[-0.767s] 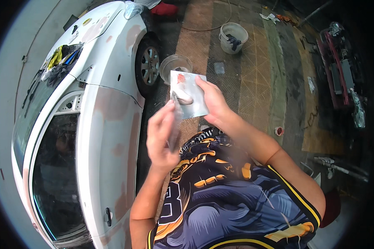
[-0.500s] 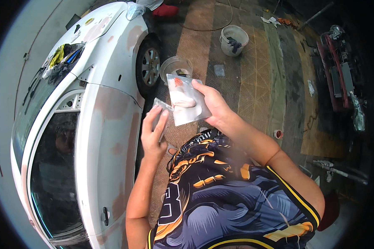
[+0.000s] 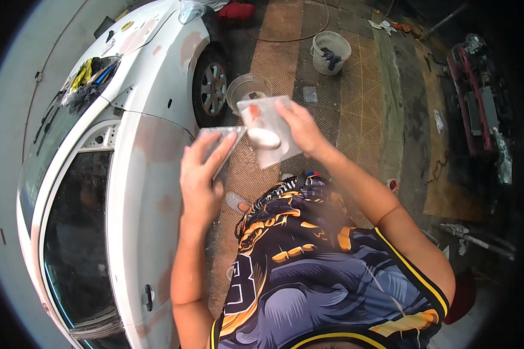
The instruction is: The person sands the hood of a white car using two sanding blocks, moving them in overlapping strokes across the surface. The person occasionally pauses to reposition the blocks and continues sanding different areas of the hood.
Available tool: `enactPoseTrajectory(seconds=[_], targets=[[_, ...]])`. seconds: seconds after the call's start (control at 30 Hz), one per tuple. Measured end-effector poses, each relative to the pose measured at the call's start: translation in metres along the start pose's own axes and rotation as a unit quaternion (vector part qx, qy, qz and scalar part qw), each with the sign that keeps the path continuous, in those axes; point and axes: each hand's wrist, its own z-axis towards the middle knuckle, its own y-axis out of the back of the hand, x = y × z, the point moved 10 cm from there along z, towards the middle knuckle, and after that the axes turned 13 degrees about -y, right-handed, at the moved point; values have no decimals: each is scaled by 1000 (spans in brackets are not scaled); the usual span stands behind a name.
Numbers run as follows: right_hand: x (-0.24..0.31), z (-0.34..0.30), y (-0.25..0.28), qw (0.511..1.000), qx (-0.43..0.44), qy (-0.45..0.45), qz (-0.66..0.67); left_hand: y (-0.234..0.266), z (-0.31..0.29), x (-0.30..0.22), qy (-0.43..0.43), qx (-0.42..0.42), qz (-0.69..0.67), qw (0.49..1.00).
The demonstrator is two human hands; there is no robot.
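Note:
My right hand (image 3: 304, 129) grips a flat whitish mixing sheet (image 3: 269, 157) by its right edge. On it sit a smooth white mound of putty (image 3: 264, 138) and, above that, a smaller smear of red paste (image 3: 254, 111). My left hand (image 3: 200, 177) is closed on a thin, flat, greyish putty spreader (image 3: 232, 144), its fingers laid along the blade. The spreader's upper corner comes close to the sheet's left edge; motion blur hides whether they touch. To the left stands a white car (image 3: 148, 174) with sanded brownish patches on its door and fender.
A clear round tub (image 3: 233, 96) stands by the car's front wheel (image 3: 211, 84). Farther off is a white bucket (image 3: 332, 64) with a dark cloth inside. A hose (image 3: 297, 39) crosses the floor. Car parts (image 3: 474, 99) lie at the right.
My left hand and the spreader have moved left and slightly up, with the blade turned more broadly into view. The sheet has tilted and shifted slightly up and right.

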Motion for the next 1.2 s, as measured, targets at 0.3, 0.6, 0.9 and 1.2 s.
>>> enactPoseTrajectory(seconds=[0.3,0.6,0.9,1.2], targets=[[40,-17,-25,977,-114,119,-138,-39,34,-17,-85,83,83,990],[64,-21,7,954,-182,232,-48,-51,-14,-14,-55,160,113,979],[-34,-5,-48,912,6,-239,334,-18,-3,-43,-50,-40,-81,995],[-12,2,-44,983,-17,-60,170,10,-8,-13,-77,111,204,970]])
